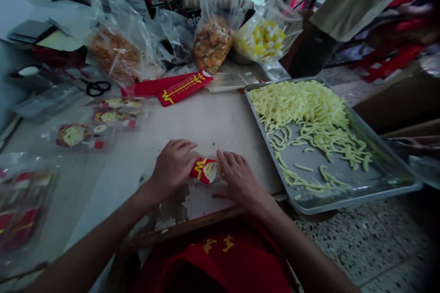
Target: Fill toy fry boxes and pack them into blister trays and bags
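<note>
A small red carton with a yellow zigzag mark lies at the front of the table, with its pale open end facing right. My left hand grips its left end, fingers curled over it. Just right of the carton, my right hand has its fingers reaching toward the opening and its thumb apart. Whether those fingertips touch the carton I cannot tell. Under the hands lies clear plastic film. To the right, a metal tray holds a heap of pale yellow fry-shaped strips.
Flat red cartons and black scissors lie farther back. Plastic bags of brown pieces, mixed pieces and yellow-white pieces line the rear. Packed clear sachets lie at left. A person's legs show behind the tray.
</note>
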